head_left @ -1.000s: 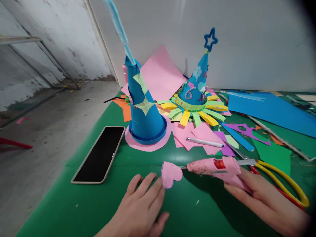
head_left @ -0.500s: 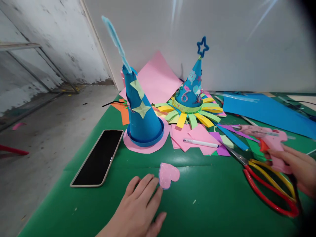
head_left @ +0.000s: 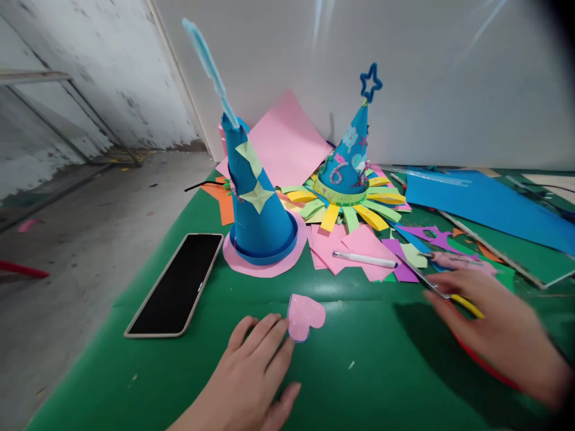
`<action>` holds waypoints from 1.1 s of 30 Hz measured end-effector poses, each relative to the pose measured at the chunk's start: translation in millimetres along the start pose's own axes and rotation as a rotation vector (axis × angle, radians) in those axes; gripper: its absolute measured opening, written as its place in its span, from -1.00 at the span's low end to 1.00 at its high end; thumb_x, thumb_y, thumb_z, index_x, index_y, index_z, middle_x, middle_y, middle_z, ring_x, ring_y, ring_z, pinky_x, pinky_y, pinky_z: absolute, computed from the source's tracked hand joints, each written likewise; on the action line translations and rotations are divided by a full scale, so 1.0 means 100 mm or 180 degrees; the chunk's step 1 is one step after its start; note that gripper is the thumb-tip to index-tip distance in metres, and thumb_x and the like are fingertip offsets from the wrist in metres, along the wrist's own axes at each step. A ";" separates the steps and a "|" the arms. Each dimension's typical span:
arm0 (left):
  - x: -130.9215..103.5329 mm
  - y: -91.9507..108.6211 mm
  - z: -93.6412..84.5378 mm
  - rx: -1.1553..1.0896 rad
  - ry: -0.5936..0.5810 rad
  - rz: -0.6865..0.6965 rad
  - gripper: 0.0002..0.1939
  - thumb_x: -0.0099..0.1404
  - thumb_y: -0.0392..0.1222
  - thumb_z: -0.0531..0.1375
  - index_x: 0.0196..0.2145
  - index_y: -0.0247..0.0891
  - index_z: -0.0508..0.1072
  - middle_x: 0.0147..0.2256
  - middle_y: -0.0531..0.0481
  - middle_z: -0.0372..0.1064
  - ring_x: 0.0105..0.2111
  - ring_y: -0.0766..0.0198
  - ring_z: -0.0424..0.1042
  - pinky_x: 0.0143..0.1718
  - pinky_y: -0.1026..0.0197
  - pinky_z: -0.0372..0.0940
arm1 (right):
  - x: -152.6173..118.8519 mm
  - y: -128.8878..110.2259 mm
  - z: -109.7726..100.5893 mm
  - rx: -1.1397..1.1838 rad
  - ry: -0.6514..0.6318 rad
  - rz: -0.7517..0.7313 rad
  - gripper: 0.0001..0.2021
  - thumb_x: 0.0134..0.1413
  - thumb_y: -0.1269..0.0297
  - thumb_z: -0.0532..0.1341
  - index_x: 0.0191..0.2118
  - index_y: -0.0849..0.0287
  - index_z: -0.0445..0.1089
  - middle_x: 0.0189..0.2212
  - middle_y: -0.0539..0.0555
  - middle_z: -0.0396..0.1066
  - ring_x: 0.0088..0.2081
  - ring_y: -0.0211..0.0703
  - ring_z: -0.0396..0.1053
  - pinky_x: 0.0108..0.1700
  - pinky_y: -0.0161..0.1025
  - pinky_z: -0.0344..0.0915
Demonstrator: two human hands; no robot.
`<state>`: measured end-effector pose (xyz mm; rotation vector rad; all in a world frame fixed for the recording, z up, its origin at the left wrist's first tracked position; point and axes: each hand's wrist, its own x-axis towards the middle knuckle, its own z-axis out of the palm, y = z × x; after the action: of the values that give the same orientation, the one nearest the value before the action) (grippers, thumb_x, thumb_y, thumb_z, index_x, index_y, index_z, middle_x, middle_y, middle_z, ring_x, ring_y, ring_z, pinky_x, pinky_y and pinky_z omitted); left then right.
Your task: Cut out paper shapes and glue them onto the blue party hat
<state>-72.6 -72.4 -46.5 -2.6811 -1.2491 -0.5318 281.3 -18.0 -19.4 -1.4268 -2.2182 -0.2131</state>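
Observation:
My left hand (head_left: 251,371) lies flat on the green table, fingers stretched out, fingertips at the left edge of a pink paper heart (head_left: 306,317) with a glossy surface. Slightly blurred, my right hand (head_left: 498,329) is over the red-and-yellow-handled scissors (head_left: 469,306), its fingers apart and nothing held in them; whether it touches the scissors I cannot tell. Behind that hand a pink glue gun (head_left: 462,261) lies on the table, partly hidden. A blue paper cone hat (head_left: 263,224) with pale green stars and a pink brim stands beyond the heart.
A phone (head_left: 177,287) lies at the left table edge. Farther back stands a decorated blue cone hat (head_left: 353,161) with a fringe of paper loops. A white pen (head_left: 365,259) rests on pink paper pieces (head_left: 324,242). Blue sheet (head_left: 485,203) and scraps cover the right rear.
My right hand has let go of the glue gun, now lying on the table, and has moved left over the scissors. My left hand stays by the heart.

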 end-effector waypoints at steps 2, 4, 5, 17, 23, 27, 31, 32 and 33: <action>0.01 0.01 -0.02 -0.0026 -0.0109 -0.0018 -0.64 0.17 -0.08 0.03 -0.09 -0.22 0.33 -0.06 -0.06 0.33 -0.04 0.10 0.19 0.03 0.04 -0.15 | 0.18 -0.43 0.13 0.0343 -0.0373 -0.0884 -0.80 -0.01 0.34 0.19 -0.20 0.12 0.33 -0.34 0.07 0.40 -0.32 -0.15 0.33 -0.30 -0.21 0.24; 0.02 0.01 -0.07 -0.0058 -0.0161 -0.0020 -0.64 0.18 -0.09 0.03 -0.09 -0.22 0.33 -0.05 -0.05 0.32 -0.04 0.10 0.20 0.01 0.04 -0.12 | 0.32 -0.71 0.27 0.0504 -0.0585 -0.1445 -0.81 0.03 0.37 0.15 -0.18 0.14 0.32 -0.37 0.03 0.41 -0.36 -0.21 0.30 -0.36 -0.24 0.20; 0.03 0.01 -0.10 -0.0082 -0.0175 -0.0018 -0.65 0.18 -0.09 0.03 -0.09 -0.22 0.33 -0.06 -0.05 0.33 -0.05 0.10 0.21 0.00 0.04 -0.09 | 0.37 -0.79 0.33 0.0484 -0.0668 -0.1659 -0.83 0.05 0.37 0.13 -0.19 0.14 0.32 -0.40 0.02 0.40 -0.38 -0.21 0.29 -0.39 -0.24 0.17; 0.19 -0.01 -0.30 -0.0625 -0.0529 -0.0265 -0.71 0.18 -0.11 0.07 -0.17 -0.25 0.37 -0.14 -0.13 0.38 -0.13 0.09 0.31 -0.12 0.00 0.17 | 0.86 -0.88 0.55 0.0495 -0.0789 -0.3091 -0.83 0.13 0.39 0.05 -0.20 0.21 0.34 -0.43 0.04 0.41 -0.39 -0.23 0.27 -0.40 -0.23 0.08; 0.16 -0.02 -0.24 -0.0673 -0.0295 -0.0329 -0.75 0.18 -0.16 0.07 -0.19 -0.26 0.37 -0.15 -0.13 0.38 -0.13 0.10 0.31 -0.10 0.01 0.17 | 0.86 -0.88 0.67 0.0702 -0.0668 -0.3151 -0.85 0.10 0.35 0.08 -0.21 0.21 0.33 -0.42 0.02 0.40 -0.42 -0.25 0.25 -0.43 -0.24 0.06; 0.21 -0.03 -0.24 -0.0737 -0.0393 -0.0349 -0.81 0.18 -0.22 0.08 -0.23 -0.27 0.36 -0.20 -0.07 0.40 -0.17 0.16 0.33 -0.11 0.06 0.19 | 0.80 -0.89 0.70 0.0790 -0.0557 -0.2813 -0.88 0.08 0.32 0.11 -0.25 0.17 0.33 -0.47 -0.01 0.39 -0.46 -0.24 0.22 -0.46 -0.24 0.03; 0.30 -0.04 -0.27 -0.0628 -0.0679 -0.0250 -0.86 0.20 -0.28 0.04 -0.29 -0.28 0.35 -0.28 -0.05 0.40 -0.24 0.18 0.34 -0.13 0.06 0.19 | 0.71 -0.91 0.69 0.1034 -0.0503 -0.2501 -0.91 0.06 0.29 0.12 -0.34 0.18 0.31 -0.48 0.00 0.39 -0.46 -0.25 0.23 -0.43 -0.25 0.05; 0.32 -0.04 -0.27 -0.0570 -0.0730 -0.0203 -0.86 0.21 -0.29 0.03 -0.29 -0.28 0.35 -0.30 -0.05 0.40 -0.25 0.18 0.35 -0.14 0.06 0.18 | 0.69 -0.92 0.68 0.1098 -0.0502 -0.2424 -0.91 0.06 0.28 0.13 -0.36 0.18 0.31 -0.48 0.00 0.39 -0.46 -0.25 0.23 -0.42 -0.26 0.06; 0.34 -0.04 -0.27 -0.0513 -0.0767 -0.0153 -0.85 0.22 -0.30 0.01 -0.29 -0.28 0.35 -0.31 -0.05 0.40 -0.26 0.18 0.35 -0.14 0.06 0.18 | 0.67 -0.93 0.67 0.1156 -0.0514 -0.2347 -0.91 0.05 0.27 0.13 -0.36 0.18 0.30 -0.48 0.00 0.38 -0.46 -0.26 0.23 -0.42 -0.26 0.06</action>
<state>-62.8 -52.7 -8.5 -2.9278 -1.3888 -0.3352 155.0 21.0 -33.1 -0.4123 -2.6558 0.0693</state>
